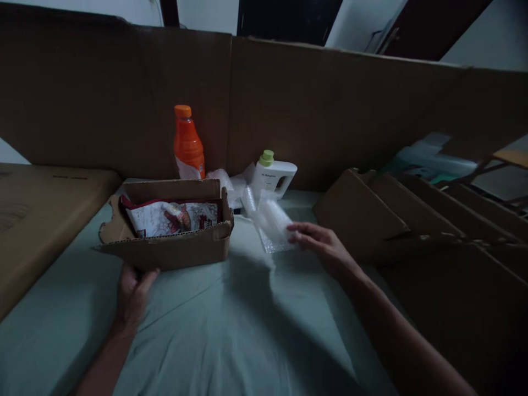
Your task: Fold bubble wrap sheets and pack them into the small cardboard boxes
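My left hand [134, 294] is at the near left corner of a small open cardboard box [185, 250]; its thumb lies along the lower edge and the other fingers are hidden under the box. Inside the box lies a printed white and dark red packet [177, 217]. My right hand [317, 242] pinches the right edge of a sheet of bubble wrap [274, 225], which is slightly blurred. Behind the sheet stands a white jug-shaped bottle [272, 179] with a green cap. An orange bottle [188, 146] stands upright behind the box.
More crumpled bubble wrap [225, 179] lies between the two bottles. A large cardboard panel [272, 104] forms the back wall. To the left is a flat closed carton [53, 203]; open carton flaps [363, 214] rise on the right. Pale green cloth [198, 335] covers the surface.
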A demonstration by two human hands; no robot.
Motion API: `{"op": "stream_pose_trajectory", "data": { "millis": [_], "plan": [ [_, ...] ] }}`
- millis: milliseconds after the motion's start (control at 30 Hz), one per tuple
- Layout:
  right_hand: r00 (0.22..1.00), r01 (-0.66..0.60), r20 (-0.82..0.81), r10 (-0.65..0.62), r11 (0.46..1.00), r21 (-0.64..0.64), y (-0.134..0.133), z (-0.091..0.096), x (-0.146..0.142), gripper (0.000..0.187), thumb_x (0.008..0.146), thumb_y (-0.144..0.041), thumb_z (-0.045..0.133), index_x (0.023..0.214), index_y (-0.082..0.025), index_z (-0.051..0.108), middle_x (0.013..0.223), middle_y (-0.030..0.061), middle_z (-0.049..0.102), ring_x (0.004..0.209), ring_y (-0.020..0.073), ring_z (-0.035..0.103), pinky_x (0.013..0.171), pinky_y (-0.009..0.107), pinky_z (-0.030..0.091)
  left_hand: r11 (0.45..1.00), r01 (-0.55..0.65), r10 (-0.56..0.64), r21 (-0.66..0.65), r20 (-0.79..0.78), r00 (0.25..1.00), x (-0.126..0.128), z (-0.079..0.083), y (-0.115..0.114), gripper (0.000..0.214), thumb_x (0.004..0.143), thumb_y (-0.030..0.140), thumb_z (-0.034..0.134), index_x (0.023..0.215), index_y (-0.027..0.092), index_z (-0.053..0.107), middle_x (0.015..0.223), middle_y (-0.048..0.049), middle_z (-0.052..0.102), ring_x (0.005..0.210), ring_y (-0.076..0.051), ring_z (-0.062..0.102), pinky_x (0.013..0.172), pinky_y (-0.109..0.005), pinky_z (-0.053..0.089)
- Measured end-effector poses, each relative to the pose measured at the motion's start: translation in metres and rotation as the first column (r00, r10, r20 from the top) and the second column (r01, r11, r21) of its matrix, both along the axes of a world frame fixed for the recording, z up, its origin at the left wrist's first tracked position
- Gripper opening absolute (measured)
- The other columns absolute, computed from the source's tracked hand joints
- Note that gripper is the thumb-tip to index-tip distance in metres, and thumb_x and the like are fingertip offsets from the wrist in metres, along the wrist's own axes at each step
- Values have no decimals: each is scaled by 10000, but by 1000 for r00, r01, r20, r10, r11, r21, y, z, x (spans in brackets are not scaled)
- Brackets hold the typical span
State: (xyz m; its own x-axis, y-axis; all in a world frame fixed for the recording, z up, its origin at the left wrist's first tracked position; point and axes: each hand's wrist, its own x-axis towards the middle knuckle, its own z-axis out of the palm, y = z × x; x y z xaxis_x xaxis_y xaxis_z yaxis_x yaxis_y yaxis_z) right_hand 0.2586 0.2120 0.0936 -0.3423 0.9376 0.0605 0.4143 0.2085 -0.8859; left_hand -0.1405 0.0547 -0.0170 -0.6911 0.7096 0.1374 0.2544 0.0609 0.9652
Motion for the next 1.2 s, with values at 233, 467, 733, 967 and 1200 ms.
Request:
{"op": "stream_pose_trajectory", "data": {
  "millis": [233, 467, 733, 967, 1200],
  "plan": [
    [974, -26, 224, -30, 969, 245, -36, -8, -7, 245, 868, -390, 632, 941, -206, 776, 1231, 140, 692, 742, 177, 679, 693, 343, 560, 987, -122, 104, -106, -159, 982, 0, 13, -6, 517, 700, 462, 673, 1130, 192, 575, 1006, -67, 630, 946, -290, 628, 909, -437, 504],
    [959, -241, 167, 228, 969, 59, -47, -22, -127, 570, 834, -228, 662, 1390, -165, 557, 1153, 124, 716, 810, 202, 709, 716, 333, 563, 967, -216, 130, -132, -472, 872, -10, 21, -10, 276, 718, 487, 586, 795, 225, 547, 739, -12, 524, 715, -235, 560, 790, -418, 506],
    [977, -192, 95, 190, 981, 9, -31, -43, -143, 505, 852, -180, 629, 1349, -190, 539, 990, 55, 729, 854, 213, 718, 729, 317, 552, 990, 137, -136, 24, -19, 990, -3, -1, 2, 835, 713, 467, 721, 1439, 167, 437, 1293, -154, 613, 1084, -274, 679, 989, -438, 537],
    [992, -123, 17, 123, 992, 7, -24, -42, -138, 611, 863, -178, 581, 1459, -154, 448, 1064, 108, 718, 883, 225, 714, 704, 333, 572, 892, 423, -448, 162, 177, 876, 10, -7, 10, 1061, 736, 450, 765, 1603, 237, 191, 1643, -204, 310, 1517, -378, 326, 1214, -590, 292],
    [950, 29, 277, -146, 922, 387, -50, -39, -43, 438, 873, -350, 662, 1294, -233, 641, 1476, 139, 561, 1283, 330, 584, 1023, 536, 502, 934, 355, -358, 43, 111, 927, 3, 0, 2, 923, 745, 485, 754, 1523, 183, 360, 1476, -212, 500, 1341, -366, 539, 1080, -552, 474]
  ]
}}
